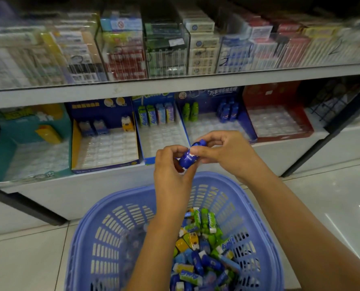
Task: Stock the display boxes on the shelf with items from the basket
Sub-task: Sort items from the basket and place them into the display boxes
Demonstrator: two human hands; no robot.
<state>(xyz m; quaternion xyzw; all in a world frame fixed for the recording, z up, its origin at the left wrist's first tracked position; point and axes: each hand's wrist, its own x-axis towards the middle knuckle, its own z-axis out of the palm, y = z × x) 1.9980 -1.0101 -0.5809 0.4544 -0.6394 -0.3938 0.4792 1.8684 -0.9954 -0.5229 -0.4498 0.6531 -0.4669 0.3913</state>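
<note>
Blue bottle-shaped item (188, 157): pinched from both sides, left hand (170, 171) curled round the lower part, right hand (223, 152) nipping the top with fingertips, held in the air above the basket (86, 227) and in front of the lower shelf (91, 185). Probably bound for the dark blue display box (212, 94) just behind, next to the matching blue bottles (227, 111) at its back.

Could slip while passing between hands and fall to the basket or floor. Could topple the standing bottles if pushed in carelessly.

Label on the item: too blurred to read. Near rim of the basket: cut off. Part of the pile (202, 248) inside: hidden under the left forearm.
</note>
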